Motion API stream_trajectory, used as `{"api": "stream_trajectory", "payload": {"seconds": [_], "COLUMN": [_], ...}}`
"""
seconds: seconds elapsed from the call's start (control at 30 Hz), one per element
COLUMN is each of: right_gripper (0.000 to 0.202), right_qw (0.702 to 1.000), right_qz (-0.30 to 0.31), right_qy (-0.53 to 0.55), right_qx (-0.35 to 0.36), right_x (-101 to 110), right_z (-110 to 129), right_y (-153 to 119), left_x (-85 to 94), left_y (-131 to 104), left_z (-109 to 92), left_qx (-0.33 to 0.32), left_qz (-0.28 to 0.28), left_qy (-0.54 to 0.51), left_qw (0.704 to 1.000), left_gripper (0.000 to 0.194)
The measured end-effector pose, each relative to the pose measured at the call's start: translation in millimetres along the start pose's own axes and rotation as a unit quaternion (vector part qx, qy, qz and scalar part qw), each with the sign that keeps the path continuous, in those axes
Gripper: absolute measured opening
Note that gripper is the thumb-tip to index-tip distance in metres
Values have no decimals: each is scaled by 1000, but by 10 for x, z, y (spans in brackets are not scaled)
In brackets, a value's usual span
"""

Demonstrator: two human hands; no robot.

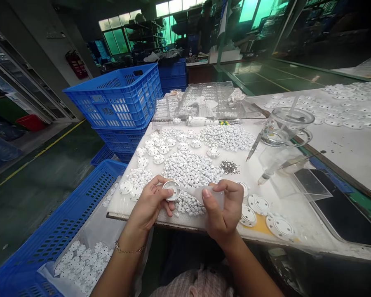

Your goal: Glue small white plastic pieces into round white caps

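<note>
My left hand (154,200) grips a round white plastic disc (172,192) by its edge, thumb on its face. In my right hand (223,208) is a translucent squeeze bottle (217,199), its narrow tip pointing left and reaching the disc; whether it touches cannot be made out. Below and behind both hands lies a heap of small white parts (188,169). More white discs (283,227) rest on the table to the right of my right hand. Others, assembled round pieces (158,159), stand in loose rows at the table's left side.
Blue crates (123,103) are stacked at the left, and a blue basket (77,222) of white discs stands below the table edge. A glass mug (284,128), a dark-screened device (340,206), small metal bits (229,167) and a screwdriver (200,121) lie on the table.
</note>
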State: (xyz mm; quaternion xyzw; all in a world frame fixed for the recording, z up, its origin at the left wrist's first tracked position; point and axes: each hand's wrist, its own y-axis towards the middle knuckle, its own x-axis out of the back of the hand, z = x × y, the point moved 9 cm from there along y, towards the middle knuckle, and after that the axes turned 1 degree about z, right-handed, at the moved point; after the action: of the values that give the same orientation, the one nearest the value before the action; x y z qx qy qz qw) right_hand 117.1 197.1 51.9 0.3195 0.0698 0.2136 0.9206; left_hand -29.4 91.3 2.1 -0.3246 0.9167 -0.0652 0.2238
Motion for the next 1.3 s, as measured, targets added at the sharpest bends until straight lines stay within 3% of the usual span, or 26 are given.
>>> {"api": "stream_trajectory", "payload": {"seconds": [0.37,0.53,0.63,0.77,0.87,0.93,1.07,1.2,1.3], "right_gripper": [12,14,15,20,37,48,62,71,73], "right_qw": [999,996,989,966,937,926,913,868,883], "right_qz": [1,-42,-113,-234,-320,-321,-251,-198,-229], "right_qy": [32,56,59,39,-59,-131,-218,-318,-316], "right_qx": [-14,-45,-79,-105,-123,-150,-236,-326,-260], "right_x": [-3,76,361,1038,1589,1836,2089,2176,2153], "right_z": [-31,-53,10,187,279,240,-69,-312,-195], "right_y": [27,3,-9,-19,-56,-54,-75,-201,-204], "left_x": [12,22,30,37,50,73,105,125,131], "left_y": [14,12,3,-7,-12,-14,-12,-13,-15], "left_z": [9,7,12,22,34,46,70,83,83], "left_qx": [-1,-1,-2,-2,1,6,12,16,15], "left_qz": [0,-8,-14,-14,-15,-24,-27,-25,-26], "left_qy": [-3,-4,-5,-9,-13,-12,-6,3,2], "left_qw": [1000,1000,1000,1000,1000,1000,1000,1000,1000], "left_gripper": [31,33,34,35,37,39,43,44,45]}}
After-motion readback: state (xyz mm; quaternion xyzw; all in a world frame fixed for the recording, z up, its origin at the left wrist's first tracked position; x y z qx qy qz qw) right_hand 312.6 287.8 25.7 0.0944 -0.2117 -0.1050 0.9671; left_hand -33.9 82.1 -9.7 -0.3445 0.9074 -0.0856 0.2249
